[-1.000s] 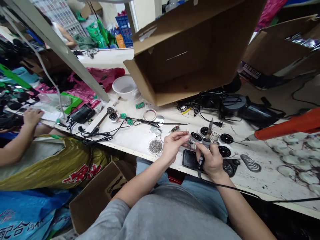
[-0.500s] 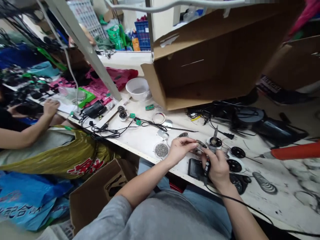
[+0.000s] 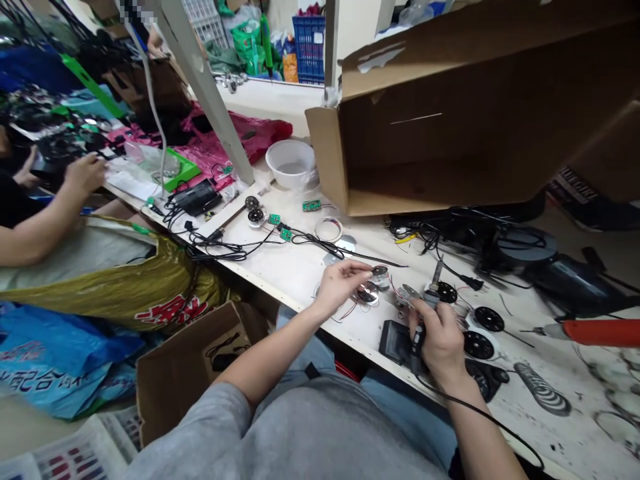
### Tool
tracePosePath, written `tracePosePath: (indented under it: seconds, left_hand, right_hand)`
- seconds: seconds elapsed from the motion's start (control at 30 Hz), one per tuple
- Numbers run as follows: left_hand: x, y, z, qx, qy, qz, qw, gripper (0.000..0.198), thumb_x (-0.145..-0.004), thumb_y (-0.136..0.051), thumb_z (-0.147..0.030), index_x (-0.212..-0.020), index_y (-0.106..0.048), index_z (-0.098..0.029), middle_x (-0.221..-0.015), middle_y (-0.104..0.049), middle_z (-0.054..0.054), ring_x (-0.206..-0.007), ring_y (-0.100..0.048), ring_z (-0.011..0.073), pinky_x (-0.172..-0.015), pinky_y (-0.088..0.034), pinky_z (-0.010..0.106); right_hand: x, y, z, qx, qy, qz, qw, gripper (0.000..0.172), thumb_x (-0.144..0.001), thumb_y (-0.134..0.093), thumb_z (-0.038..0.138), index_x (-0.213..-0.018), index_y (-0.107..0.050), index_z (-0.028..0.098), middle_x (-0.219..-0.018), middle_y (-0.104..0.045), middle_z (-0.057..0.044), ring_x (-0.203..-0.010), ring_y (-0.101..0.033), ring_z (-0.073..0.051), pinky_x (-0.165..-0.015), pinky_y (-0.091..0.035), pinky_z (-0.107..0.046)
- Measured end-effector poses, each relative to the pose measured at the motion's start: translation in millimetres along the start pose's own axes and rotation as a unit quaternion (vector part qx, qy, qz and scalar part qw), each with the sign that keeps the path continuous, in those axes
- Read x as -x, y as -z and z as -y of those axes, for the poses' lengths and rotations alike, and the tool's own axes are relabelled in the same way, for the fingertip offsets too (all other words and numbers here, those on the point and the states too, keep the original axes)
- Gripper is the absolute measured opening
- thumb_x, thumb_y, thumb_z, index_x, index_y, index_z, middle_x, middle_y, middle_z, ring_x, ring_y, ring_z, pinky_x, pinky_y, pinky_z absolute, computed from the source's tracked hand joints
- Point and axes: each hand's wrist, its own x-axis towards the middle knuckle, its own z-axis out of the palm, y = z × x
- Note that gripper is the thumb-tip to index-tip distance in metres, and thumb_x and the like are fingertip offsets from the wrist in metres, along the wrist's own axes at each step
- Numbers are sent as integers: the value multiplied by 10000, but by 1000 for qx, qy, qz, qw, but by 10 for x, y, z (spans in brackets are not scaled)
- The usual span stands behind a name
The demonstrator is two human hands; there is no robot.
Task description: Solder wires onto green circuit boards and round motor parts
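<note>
My right hand (image 3: 443,337) is closed around a soldering iron (image 3: 418,339), its metal tip pointing up and away and its cord trailing below. At that hand's fingertips is a small metal disc part (image 3: 410,292) with thin red wires; whether the fingers grip it is unclear. My left hand (image 3: 340,287) reaches over the bench, thumb and fingers closed at the edge of a small motor with a black slotted disc (image 3: 380,271). Beside it, partly under the hand, lies another disc motor (image 3: 369,292). More black slotted discs on white bases (image 3: 479,345) sit right of my right hand.
A large cardboard box (image 3: 327,160) stands open at the back. An orange-handled tool (image 3: 600,332) points in from the right. Green circuit boards (image 3: 311,206), a tape ring (image 3: 329,229), a white bowl (image 3: 290,167) and black cables lie about. A co-worker's arm (image 3: 55,207) is at left.
My left hand has parted from my right and moved left to a motor on the bench. My right hand keeps the soldering iron. The camera view has shifted slightly.
</note>
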Motion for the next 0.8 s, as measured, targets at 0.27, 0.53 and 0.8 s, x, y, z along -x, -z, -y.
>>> tracePosePath:
  seconds: [0.27,0.53,0.8]
  left_hand:
    - [-1316,1100,-911,-483,-125,-216,840,223,-881,-632,-103,-1014,-806,-147,-1079,-813,95,-1031,-726,211,-1011,-539,336]
    - [-1857,1197,-853,-633,-78,-82,766,452,-801,-729,-98,-1251,-750,-122,-1268,-762,153,-1175,-690,282,-1057,-504,360]
    - [-1615,1214,-1044,-605,-147,-138,770,356,-839,-633,-61,-1146,-773,-174,-1210,-768,99,-1174,-664,259,-1081,-484,355]
  right_hand:
    - [-2,157,37,-12,21,66,998,423,-943,-460,52,-1275,-639,241,-780,-443,11,-638,-482,-156,-560,-447,-259]
    - [-87,341,244,44,54,-20,997,294,-933,-628,70,-1197,-640,198,-776,-499,21,-636,-531,-135,-598,-466,-253]
    - [-142,449,365,85,83,-43,992,246,-917,-672,64,-1103,-677,225,-732,-547,22,-601,-567,-134,-545,-442,-252]
